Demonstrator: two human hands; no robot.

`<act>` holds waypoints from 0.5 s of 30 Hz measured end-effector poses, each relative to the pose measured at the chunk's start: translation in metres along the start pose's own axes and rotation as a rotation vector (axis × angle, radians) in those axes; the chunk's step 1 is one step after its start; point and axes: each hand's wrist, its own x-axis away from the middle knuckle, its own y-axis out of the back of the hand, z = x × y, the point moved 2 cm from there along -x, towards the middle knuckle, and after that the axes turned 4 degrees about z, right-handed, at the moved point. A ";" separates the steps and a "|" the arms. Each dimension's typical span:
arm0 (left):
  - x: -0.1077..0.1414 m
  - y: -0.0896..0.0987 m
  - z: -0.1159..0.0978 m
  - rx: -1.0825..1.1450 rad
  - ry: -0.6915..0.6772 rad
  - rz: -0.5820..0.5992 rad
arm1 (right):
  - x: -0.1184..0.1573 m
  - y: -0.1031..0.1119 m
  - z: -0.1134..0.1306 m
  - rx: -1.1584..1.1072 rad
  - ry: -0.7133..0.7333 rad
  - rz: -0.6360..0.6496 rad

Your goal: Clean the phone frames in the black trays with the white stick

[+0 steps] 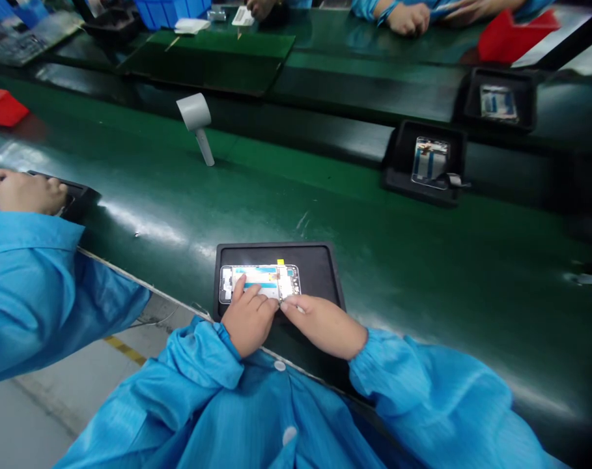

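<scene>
Left hand [249, 322], fingers loosely spread, rests fingertips on the phone frame [269, 277] just beyond it, long axis running left to right in a black tray [322, 273]. The right hand [325, 326] meets its near edge towards the right end, thumb drawn in, any pinch unclear. Farther right, a second tray [400, 170] and third tray [527, 107] each hold a similar frame.

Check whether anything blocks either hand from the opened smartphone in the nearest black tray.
Nothing visible does: the left hand rests fingers on the opened smartphone, and the right hand is at its near edge.
</scene>
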 end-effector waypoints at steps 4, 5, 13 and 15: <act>0.000 0.001 0.000 -0.006 -0.006 -0.007 | -0.001 0.003 -0.001 -0.054 0.012 0.025; 0.000 0.001 0.000 -0.006 -0.007 -0.015 | -0.002 0.004 -0.001 -0.083 0.007 0.037; -0.001 -0.001 0.000 -0.012 0.031 -0.071 | -0.009 -0.002 -0.018 -0.489 -0.251 -0.094; -0.003 -0.001 -0.002 -0.038 0.037 -0.049 | -0.009 -0.004 -0.024 -0.642 -0.280 -0.248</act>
